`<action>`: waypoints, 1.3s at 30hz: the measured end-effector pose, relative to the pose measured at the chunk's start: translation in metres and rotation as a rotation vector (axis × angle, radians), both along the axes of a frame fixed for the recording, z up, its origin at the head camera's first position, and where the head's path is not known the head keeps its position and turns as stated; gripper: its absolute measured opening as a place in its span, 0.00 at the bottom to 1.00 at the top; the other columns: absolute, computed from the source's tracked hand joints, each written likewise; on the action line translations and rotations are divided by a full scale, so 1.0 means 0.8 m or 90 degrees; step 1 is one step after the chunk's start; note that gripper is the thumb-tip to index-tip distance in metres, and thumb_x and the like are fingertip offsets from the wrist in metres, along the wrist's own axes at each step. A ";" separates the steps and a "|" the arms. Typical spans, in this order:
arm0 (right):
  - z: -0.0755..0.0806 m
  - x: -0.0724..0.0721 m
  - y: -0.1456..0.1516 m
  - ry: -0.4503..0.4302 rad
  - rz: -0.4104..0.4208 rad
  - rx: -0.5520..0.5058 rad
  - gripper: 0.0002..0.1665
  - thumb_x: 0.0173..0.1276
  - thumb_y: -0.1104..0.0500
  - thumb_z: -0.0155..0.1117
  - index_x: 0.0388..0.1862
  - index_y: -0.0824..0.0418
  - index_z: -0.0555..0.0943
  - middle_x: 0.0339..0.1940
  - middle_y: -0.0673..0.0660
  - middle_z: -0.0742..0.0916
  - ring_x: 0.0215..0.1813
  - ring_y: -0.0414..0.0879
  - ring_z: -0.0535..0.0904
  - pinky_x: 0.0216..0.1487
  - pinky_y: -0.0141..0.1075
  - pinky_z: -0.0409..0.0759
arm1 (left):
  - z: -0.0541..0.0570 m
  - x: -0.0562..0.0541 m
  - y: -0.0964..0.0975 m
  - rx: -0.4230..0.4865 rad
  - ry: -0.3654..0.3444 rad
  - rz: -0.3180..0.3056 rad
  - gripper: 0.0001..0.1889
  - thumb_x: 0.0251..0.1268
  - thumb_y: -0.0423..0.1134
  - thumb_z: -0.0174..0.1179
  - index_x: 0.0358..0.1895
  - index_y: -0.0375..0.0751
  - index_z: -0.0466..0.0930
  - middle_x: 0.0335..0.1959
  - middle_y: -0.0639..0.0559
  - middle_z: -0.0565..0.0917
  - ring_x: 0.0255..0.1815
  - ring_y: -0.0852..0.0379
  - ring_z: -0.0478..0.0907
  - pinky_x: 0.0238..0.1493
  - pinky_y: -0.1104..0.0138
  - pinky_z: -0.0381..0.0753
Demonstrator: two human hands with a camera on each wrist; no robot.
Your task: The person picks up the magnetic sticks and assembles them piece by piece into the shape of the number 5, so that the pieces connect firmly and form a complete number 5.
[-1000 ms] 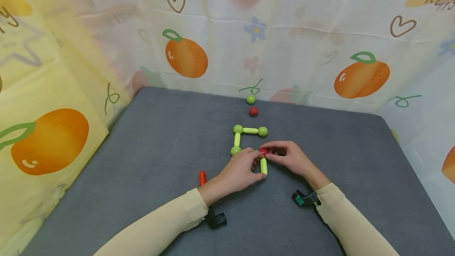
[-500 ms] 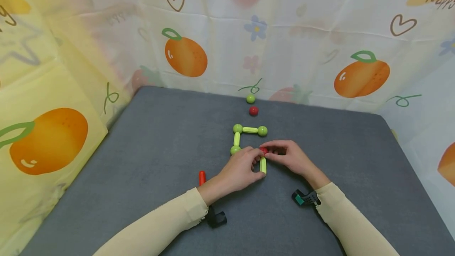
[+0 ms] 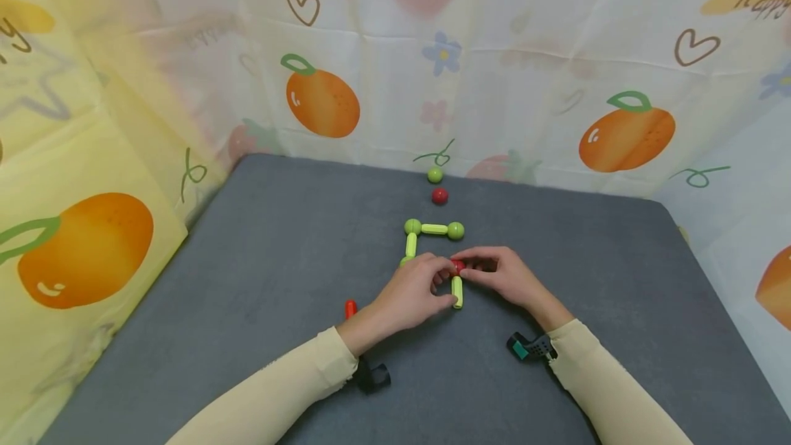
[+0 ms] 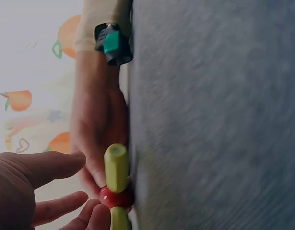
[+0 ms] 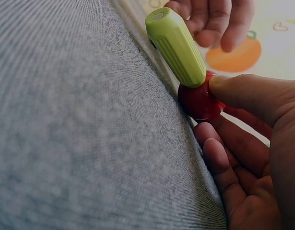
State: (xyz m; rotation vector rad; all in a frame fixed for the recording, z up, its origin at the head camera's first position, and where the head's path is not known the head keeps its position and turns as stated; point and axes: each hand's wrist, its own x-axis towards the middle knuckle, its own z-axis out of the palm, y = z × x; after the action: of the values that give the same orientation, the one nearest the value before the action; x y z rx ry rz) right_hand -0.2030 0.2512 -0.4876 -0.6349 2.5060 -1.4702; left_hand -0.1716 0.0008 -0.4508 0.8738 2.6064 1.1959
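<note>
My right hand (image 3: 514, 283) pinches a red magnetic ball (image 5: 200, 103) between thumb and fingers, low on the table. A yellow-green magnetic rod (image 5: 178, 50) sticks out from the ball toward me, its near end free. In the left wrist view, a second yellow-green rod (image 4: 119, 219) meets the ball's other side, partly hidden by fingers. My left hand (image 3: 410, 294) hovers beside the near rod, its thumb and fingers loosely bent and apart from it. Beyond the left hand, green balls (image 3: 413, 226) and yellow-green rods (image 3: 434, 229) form an angled frame, whose near corner is partly covered.
A loose red ball (image 3: 440, 196) and a green ball (image 3: 435, 175) lie near the back edge of the grey table (image 3: 296, 225). Partly behind my left wrist is a red rod (image 3: 351, 308). A printed cloth (image 3: 383, 108) hangs behind the table.
My left thumb has come off the end of the near rod and the left hand has drawn slightly left. The right hand keeps its pinch on the red ball.
</note>
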 end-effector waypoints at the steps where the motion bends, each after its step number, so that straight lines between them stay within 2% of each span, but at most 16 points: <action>1: 0.001 0.000 0.000 -0.001 0.000 -0.001 0.17 0.78 0.59 0.73 0.63 0.56 0.90 0.47 0.51 0.91 0.44 0.51 0.84 0.47 0.38 0.83 | 0.003 -0.001 -0.002 0.003 0.001 0.000 0.19 0.68 0.38 0.78 0.58 0.39 0.87 0.46 0.47 0.84 0.43 0.57 0.80 0.46 0.67 0.82; 5: 0.000 0.000 0.001 -0.002 -0.003 -0.004 0.17 0.78 0.59 0.74 0.63 0.56 0.90 0.47 0.52 0.91 0.43 0.50 0.84 0.46 0.37 0.83 | 0.016 -0.008 -0.014 0.012 -0.003 0.011 0.20 0.69 0.39 0.78 0.60 0.39 0.87 0.49 0.47 0.86 0.47 0.53 0.82 0.48 0.61 0.83; 10: -0.004 0.000 0.000 -0.006 -0.010 0.004 0.16 0.78 0.57 0.74 0.62 0.54 0.91 0.48 0.51 0.91 0.43 0.50 0.85 0.47 0.38 0.83 | 0.035 -0.028 -0.036 0.019 -0.016 0.055 0.21 0.70 0.40 0.78 0.62 0.40 0.86 0.51 0.47 0.86 0.49 0.50 0.84 0.49 0.58 0.84; 14: -0.006 -0.001 0.000 -0.012 -0.016 0.011 0.16 0.78 0.55 0.74 0.61 0.52 0.91 0.50 0.50 0.91 0.45 0.50 0.86 0.49 0.39 0.83 | 0.050 -0.057 -0.048 0.008 -0.010 0.062 0.22 0.71 0.41 0.76 0.63 0.39 0.86 0.52 0.47 0.85 0.52 0.46 0.84 0.51 0.57 0.84; 20: -0.006 -0.002 -0.001 -0.011 -0.010 0.012 0.16 0.78 0.55 0.74 0.62 0.52 0.91 0.49 0.51 0.91 0.45 0.51 0.85 0.47 0.39 0.83 | 0.060 -0.113 -0.051 0.020 -0.006 0.047 0.19 0.73 0.40 0.75 0.62 0.41 0.86 0.53 0.47 0.87 0.52 0.49 0.84 0.55 0.56 0.83; 25: -0.004 -0.002 -0.001 -0.008 -0.001 0.015 0.16 0.79 0.56 0.73 0.62 0.52 0.91 0.49 0.50 0.91 0.44 0.51 0.85 0.46 0.38 0.83 | 0.057 -0.159 -0.038 0.031 -0.003 0.032 0.17 0.75 0.39 0.73 0.62 0.41 0.87 0.53 0.45 0.88 0.52 0.51 0.83 0.55 0.56 0.82; 31: -0.004 -0.002 0.000 -0.009 -0.007 0.017 0.16 0.78 0.56 0.74 0.62 0.52 0.91 0.48 0.51 0.91 0.44 0.50 0.85 0.45 0.38 0.83 | 0.042 -0.205 -0.014 -0.018 -0.018 0.043 0.16 0.78 0.37 0.70 0.64 0.40 0.87 0.54 0.47 0.87 0.54 0.50 0.82 0.56 0.57 0.82; 35: -0.004 -0.002 0.001 -0.013 -0.010 0.015 0.16 0.78 0.57 0.74 0.62 0.53 0.91 0.48 0.52 0.91 0.43 0.50 0.85 0.45 0.38 0.83 | 0.031 -0.226 -0.001 -0.059 -0.033 0.048 0.18 0.80 0.33 0.67 0.68 0.38 0.84 0.58 0.45 0.86 0.59 0.49 0.82 0.59 0.57 0.82; 39: -0.003 -0.002 0.001 -0.014 -0.010 0.007 0.17 0.78 0.58 0.73 0.63 0.55 0.90 0.48 0.52 0.91 0.43 0.50 0.85 0.45 0.38 0.83 | 0.024 -0.238 0.011 -0.110 -0.021 0.031 0.21 0.80 0.26 0.61 0.71 0.41 0.84 0.65 0.44 0.84 0.66 0.47 0.79 0.63 0.56 0.81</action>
State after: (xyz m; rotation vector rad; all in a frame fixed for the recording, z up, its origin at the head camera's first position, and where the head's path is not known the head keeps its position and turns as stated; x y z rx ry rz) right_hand -0.2048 0.2521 -0.4900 -0.5943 2.5060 -1.4606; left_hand -0.3623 0.0095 -0.4318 0.7560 2.6697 0.9692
